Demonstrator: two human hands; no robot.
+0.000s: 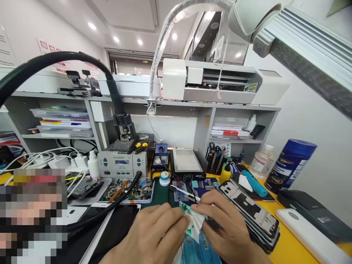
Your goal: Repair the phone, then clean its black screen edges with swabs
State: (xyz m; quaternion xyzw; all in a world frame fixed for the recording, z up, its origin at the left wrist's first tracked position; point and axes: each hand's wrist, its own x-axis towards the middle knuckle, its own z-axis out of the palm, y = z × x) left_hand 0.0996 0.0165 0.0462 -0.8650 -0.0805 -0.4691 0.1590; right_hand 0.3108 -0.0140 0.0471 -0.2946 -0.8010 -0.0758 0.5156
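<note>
A small crumpled white packet with green print [194, 220] is pinched between both hands near the bottom middle. My left hand [154, 234] grips its left side, with thumb and fingers closed. On the other side my right hand [224, 223] pinches the upper right part. What is inside the packet, if anything, does not show. Just below lies a blue printed sheet or package [199, 251], partly covered by the hands. A white pen-like tool with a cord [184, 192] lies just beyond the fingers. Close to my right hand is a stack of opened phones [251, 207].
A tray of small parts [148, 198], a soldering station [119, 163] and a heating plate [188, 161] stand behind the hands. A black hose [115, 200] crosses the left side. At right stand a blue spray can [291, 165] and a clear bottle [261, 161].
</note>
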